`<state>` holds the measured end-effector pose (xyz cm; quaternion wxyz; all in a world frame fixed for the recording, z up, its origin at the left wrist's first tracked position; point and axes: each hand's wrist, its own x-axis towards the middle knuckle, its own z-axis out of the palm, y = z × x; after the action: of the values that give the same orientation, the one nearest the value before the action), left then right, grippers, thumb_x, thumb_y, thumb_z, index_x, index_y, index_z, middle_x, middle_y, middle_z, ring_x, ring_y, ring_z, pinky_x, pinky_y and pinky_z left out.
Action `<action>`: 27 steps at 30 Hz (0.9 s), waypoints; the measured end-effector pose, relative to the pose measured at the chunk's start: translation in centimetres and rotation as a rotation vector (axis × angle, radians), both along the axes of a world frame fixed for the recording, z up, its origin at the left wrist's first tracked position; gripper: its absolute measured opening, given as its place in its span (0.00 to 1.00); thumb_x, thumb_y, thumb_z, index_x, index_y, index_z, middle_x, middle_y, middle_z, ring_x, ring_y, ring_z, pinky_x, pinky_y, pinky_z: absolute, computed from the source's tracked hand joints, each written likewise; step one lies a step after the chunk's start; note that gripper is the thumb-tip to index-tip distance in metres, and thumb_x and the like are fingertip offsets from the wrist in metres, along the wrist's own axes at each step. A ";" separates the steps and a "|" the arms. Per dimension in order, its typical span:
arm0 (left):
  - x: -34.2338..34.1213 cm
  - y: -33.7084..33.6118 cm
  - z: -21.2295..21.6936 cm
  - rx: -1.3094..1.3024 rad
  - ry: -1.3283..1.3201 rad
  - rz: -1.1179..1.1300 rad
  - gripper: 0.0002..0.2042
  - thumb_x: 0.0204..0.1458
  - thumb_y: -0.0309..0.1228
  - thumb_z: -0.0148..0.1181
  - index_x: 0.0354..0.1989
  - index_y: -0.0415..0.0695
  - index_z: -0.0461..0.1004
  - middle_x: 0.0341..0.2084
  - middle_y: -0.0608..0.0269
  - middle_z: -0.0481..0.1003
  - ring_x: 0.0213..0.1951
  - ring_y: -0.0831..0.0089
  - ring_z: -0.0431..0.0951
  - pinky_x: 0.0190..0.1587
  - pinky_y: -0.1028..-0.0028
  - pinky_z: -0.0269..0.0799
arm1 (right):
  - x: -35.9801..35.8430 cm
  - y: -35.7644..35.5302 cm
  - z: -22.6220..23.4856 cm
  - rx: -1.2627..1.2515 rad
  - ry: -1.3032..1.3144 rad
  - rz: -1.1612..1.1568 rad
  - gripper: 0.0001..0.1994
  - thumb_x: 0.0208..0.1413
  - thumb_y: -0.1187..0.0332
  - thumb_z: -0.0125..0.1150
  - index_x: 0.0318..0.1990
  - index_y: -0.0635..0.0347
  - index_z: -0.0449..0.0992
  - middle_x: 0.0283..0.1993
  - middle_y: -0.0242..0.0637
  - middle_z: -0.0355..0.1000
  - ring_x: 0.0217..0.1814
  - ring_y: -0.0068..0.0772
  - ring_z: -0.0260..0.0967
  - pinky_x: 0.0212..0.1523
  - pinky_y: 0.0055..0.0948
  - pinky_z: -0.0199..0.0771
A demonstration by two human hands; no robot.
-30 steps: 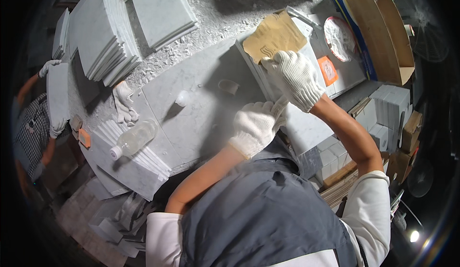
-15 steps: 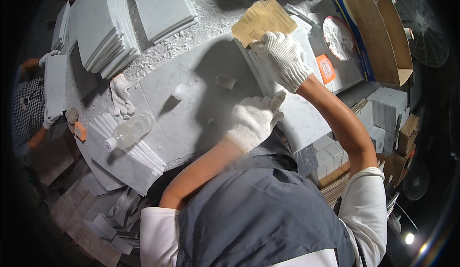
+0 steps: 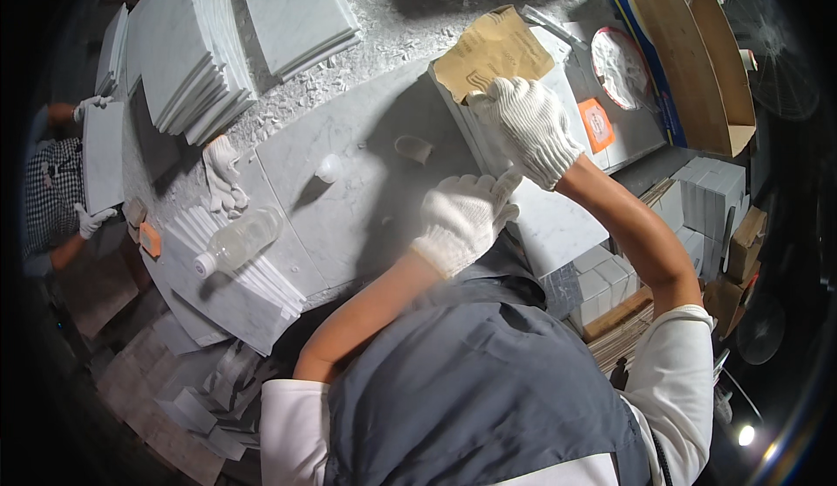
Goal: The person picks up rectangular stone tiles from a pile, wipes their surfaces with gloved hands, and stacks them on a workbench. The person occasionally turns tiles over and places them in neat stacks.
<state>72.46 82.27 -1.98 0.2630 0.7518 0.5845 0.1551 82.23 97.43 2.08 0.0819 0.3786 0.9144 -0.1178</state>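
My right hand (image 3: 527,129), in a white knitted glove, is closed on a brown sheet of sandpaper (image 3: 493,54). The sheet lies over the far part of a pale grey-veined marble tile (image 3: 558,229), which tops a small stack. At the near left edge of that tile is my gloved left hand (image 3: 458,224), its fingertips and thumb gripping the edge. Some of its fingers are hard to make out. On the slab to the left stand a small whitish translucent cup (image 3: 328,169) and a similar piece (image 3: 413,149) lying on its side.
A clear bottle (image 3: 242,240) lies on leaning tiles at the left, near spare gloves (image 3: 224,176). Tile stacks (image 3: 187,59) stand at the far left. A powder-filled dish (image 3: 621,69), orange block (image 3: 596,125) and open carton (image 3: 689,59) sit right. A co-worker (image 3: 57,190) holds a tile.
My right hand and the sandpaper have shifted slightly toward me and to the right. My left hand stays at the tile's edge. The co-worker's lower hand has opened away from their tile.
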 end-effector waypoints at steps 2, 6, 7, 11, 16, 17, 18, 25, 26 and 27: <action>0.2 0.0 0.3 0.020 0.029 0.022 0.23 0.65 0.47 0.53 0.65 0.51 0.72 0.33 0.64 0.79 0.36 0.66 0.81 0.37 0.65 0.76 | -0.2 -0.1 -0.2 0.187 0.129 0.105 0.14 0.64 0.59 0.59 0.41 0.62 0.80 0.35 0.48 0.77 0.39 0.49 0.79 0.36 0.45 0.79; 0.2 0.2 1.0 0.016 0.146 -0.032 0.23 0.65 0.48 0.53 0.65 0.52 0.72 0.33 0.64 0.79 0.37 0.66 0.80 0.38 0.65 0.76 | -1.3 1.4 -0.2 0.240 0.143 0.062 0.11 0.57 0.67 0.58 0.41 0.65 0.79 0.37 0.52 0.76 0.40 0.51 0.77 0.38 0.43 0.78; 0.0 0.2 1.0 0.061 0.075 -0.017 0.23 0.62 0.43 0.57 0.64 0.50 0.72 0.32 0.62 0.79 0.35 0.64 0.80 0.37 0.64 0.77 | -1.3 2.0 0.0 0.226 0.122 0.031 0.11 0.55 0.71 0.57 0.43 0.65 0.79 0.37 0.52 0.75 0.40 0.51 0.77 0.39 0.42 0.78; -0.5 -0.4 0.3 0.169 -0.097 0.038 0.23 0.54 0.34 0.67 0.59 0.45 0.76 0.29 0.58 0.78 0.31 0.60 0.80 0.35 0.63 0.77 | 2.8 5.1 2.4 0.393 0.409 0.055 0.14 0.60 0.68 0.60 0.52 0.45 0.83 0.44 0.39 0.80 0.44 0.42 0.80 0.41 0.38 0.82; -0.9 -2.6 -0.2 0.152 -0.121 0.073 0.31 0.53 0.39 0.68 0.67 0.54 0.70 0.31 0.63 0.79 0.30 0.62 0.80 0.35 0.62 0.77 | 10.9 3.6 3.3 0.585 0.762 -0.079 0.20 0.55 0.82 0.65 0.55 0.58 0.82 0.48 0.42 0.81 0.47 0.38 0.79 0.47 0.31 0.80; -1.0 -2.8 -0.1 0.140 -0.105 0.078 0.32 0.53 0.41 0.68 0.68 0.56 0.70 0.31 0.63 0.79 0.30 0.62 0.80 0.35 0.62 0.78 | 11.7 2.4 2.8 0.603 0.769 -0.114 0.20 0.55 0.83 0.65 0.55 0.60 0.82 0.48 0.43 0.81 0.48 0.39 0.78 0.49 0.32 0.80; -1.1 -3.1 0.2 0.061 -0.018 0.079 0.31 0.53 0.45 0.67 0.68 0.61 0.70 0.33 0.64 0.80 0.32 0.63 0.80 0.35 0.63 0.78 | 12.4 1.3 2.2 0.570 0.775 -0.155 0.20 0.54 0.83 0.66 0.55 0.61 0.82 0.49 0.43 0.81 0.48 0.40 0.78 0.50 0.33 0.79; -0.5 -2.2 1.1 0.215 -0.182 -0.007 0.24 0.56 0.40 0.65 0.62 0.52 0.75 0.42 0.63 0.80 0.39 0.64 0.80 0.40 0.62 0.77 | 14.4 -2.3 -1.1 0.554 0.884 -0.352 0.20 0.53 0.85 0.67 0.54 0.61 0.82 0.45 0.42 0.81 0.47 0.42 0.77 0.49 0.35 0.77; 0.1 -1.8 1.1 0.369 -0.205 0.005 0.23 0.54 0.37 0.66 0.60 0.51 0.77 0.43 0.63 0.80 0.42 0.65 0.80 0.42 0.62 0.77 | 14.5 -2.2 -1.3 0.544 0.877 -0.390 0.19 0.54 0.85 0.66 0.54 0.61 0.82 0.46 0.42 0.81 0.47 0.42 0.77 0.49 0.35 0.77; 0.8 -1.2 1.1 0.502 -0.206 0.005 0.22 0.53 0.34 0.67 0.58 0.50 0.78 0.43 0.63 0.80 0.44 0.66 0.80 0.44 0.63 0.77 | 14.5 -1.8 -1.4 0.554 0.889 -0.415 0.18 0.56 0.84 0.66 0.54 0.62 0.82 0.46 0.42 0.80 0.48 0.40 0.77 0.50 0.35 0.77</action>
<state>73.25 81.08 -0.92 0.1264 0.7723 0.4995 0.3715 96.70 95.61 0.65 -0.4383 0.4717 0.7643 -0.0352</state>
